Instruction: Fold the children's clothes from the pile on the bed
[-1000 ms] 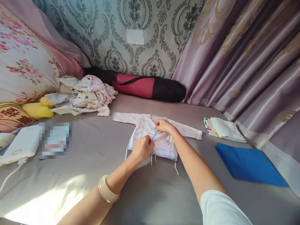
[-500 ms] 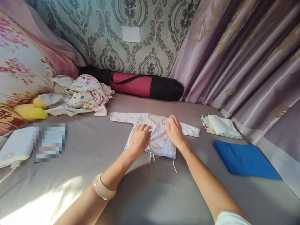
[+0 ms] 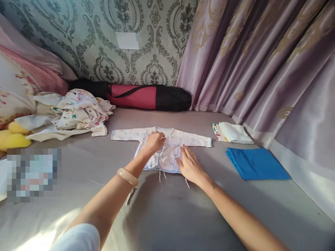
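A small white baby shirt with pale blue trim lies spread on the grey sheet, both sleeves stretched out sideways and thin ties hanging from its lower edge. My left hand, a bangle on its wrist, is at the upper chest of the shirt with its fingers curled together; what they pinch, if anything, is too small to name. Against the shirt's lower right side rests my right hand, palm down with the fingers spread.
Right of the shirt lie a folded white cloth and a folded blue cloth. Crumpled printed clothes are at the left, near a yellow plush. A red and black bag lies along the wall.
The view has shifted to the right. My left hand has moved up to the shirt's upper chest and its fingers have closed; my right hand has moved down to the shirt's lower side.
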Available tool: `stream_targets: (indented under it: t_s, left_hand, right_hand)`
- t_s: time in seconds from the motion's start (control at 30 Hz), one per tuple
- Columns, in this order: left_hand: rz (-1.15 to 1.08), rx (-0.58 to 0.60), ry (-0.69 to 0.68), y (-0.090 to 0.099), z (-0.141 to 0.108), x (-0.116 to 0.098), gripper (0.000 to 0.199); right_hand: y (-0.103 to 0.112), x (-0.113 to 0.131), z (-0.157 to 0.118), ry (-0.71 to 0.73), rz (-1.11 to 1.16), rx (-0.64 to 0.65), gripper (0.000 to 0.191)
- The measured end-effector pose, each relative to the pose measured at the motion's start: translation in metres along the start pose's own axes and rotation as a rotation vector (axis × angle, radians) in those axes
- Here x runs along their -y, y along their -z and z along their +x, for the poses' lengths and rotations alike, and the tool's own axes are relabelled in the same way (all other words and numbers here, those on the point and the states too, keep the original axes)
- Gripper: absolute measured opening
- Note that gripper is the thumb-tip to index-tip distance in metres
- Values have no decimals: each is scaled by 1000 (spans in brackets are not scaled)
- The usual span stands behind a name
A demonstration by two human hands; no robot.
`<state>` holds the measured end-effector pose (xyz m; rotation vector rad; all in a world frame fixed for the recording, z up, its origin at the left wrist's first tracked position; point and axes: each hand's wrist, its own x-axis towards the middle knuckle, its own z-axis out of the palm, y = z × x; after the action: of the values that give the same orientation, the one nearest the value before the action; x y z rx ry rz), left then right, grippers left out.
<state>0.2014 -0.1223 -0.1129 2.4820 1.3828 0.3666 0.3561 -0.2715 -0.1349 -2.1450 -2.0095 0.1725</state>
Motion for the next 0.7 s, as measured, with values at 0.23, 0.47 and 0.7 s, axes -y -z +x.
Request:
stream_targets:
  t_s: [0.23,0.47,0.7]
  left_hand:
    - [72,83,58,-15,22,-14,24]
    - [177,-18,118,-18,25,-8,30]
    - [219,-73,-251,-20,7,-22,31]
  right_hand:
    - [-13,-1,-25,26,-36,22,63]
    - [-12,2,-26,-6,-29,32,62]
    - [14,-6,5,45,-37,-17,43]
